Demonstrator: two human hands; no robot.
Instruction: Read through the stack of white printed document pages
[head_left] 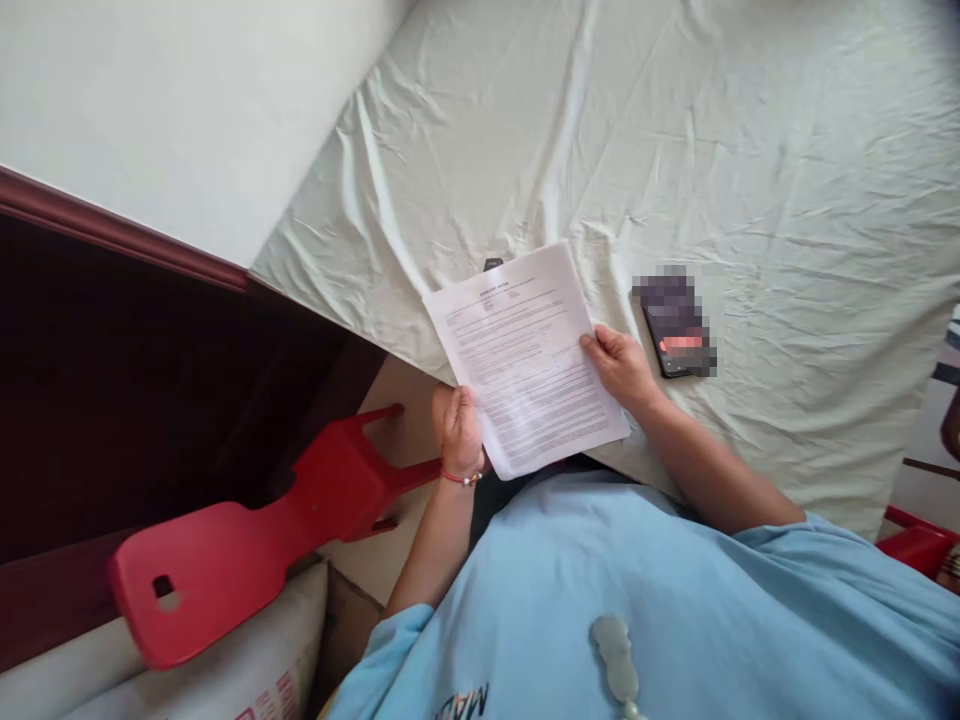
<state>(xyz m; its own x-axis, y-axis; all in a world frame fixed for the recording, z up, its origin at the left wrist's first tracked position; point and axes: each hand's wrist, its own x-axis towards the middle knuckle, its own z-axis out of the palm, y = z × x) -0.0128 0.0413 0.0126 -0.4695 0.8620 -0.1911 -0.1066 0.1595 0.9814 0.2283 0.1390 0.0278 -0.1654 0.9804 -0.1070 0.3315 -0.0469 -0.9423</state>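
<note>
A stack of printed paper sheets (532,365) is held up in front of my body, tilted a little, over the near edge of the cloth-covered table. My left hand (461,435), with a red string bracelet at the wrist, grips the lower left edge of the sheets. On the opposite side, my right hand (616,362) pinches the right edge, thumb on top of the page. The fingers beneath the paper are hidden. Lines of small print fill the top page, too fine to read. Behind the sheets' upper edge, a small black object (493,264) peeks out, mostly covered.
A phone (671,325), its screen blurred out, lies on the pale wrinkled tablecloth (787,180) to the right. Left of me stands a red plastic chair (330,490) beside white sacks (247,650). A white wall (165,110) borders the table at left. Part of a person shows at the right edge.
</note>
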